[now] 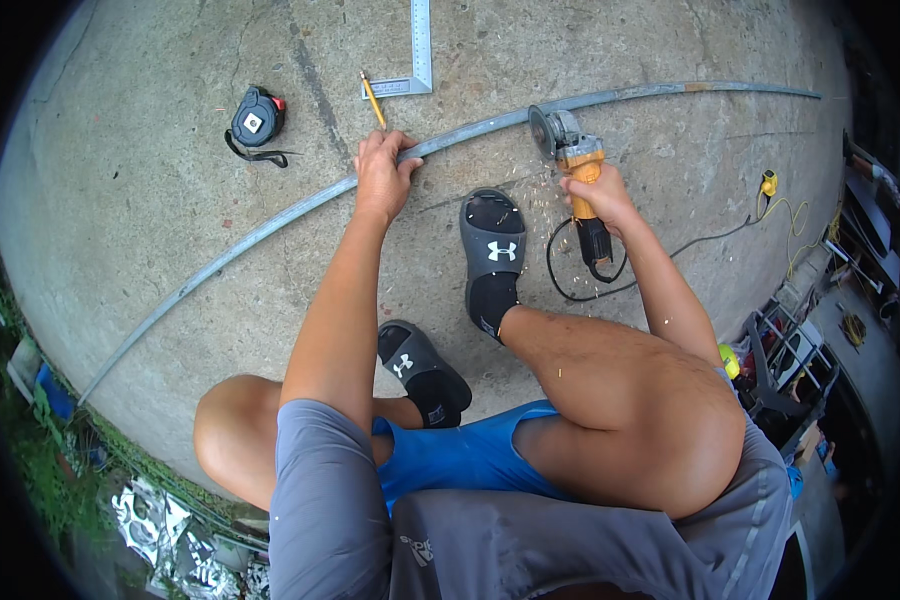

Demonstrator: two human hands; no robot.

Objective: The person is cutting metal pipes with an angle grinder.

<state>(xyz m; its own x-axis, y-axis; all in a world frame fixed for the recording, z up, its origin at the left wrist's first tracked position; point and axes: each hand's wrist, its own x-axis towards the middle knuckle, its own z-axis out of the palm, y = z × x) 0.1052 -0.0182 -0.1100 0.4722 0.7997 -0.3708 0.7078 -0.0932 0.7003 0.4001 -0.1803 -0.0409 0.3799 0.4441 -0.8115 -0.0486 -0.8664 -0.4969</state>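
A long grey metal pipe (270, 223) lies across the concrete, curved in this view. My left hand (382, 168) is closed around it left of the middle. My right hand (604, 197) grips the orange and black body of an angle grinder (584, 172). The grinder's disc (543, 132) touches or almost touches the pipe's near side, and bright sparks fly toward me. Just beyond my left fingers lies a yellow pencil (373, 100), its far end by a metal square (422, 60).
A black tape measure (257, 118) with a strap rests at the far left. The grinder's dark cord (660, 268) runs right to a yellow connector (768, 184). My sandalled feet (494, 245) stand close to the sparks. Crumpled silver foil (155, 520) and plants (35, 450) border the lower left.
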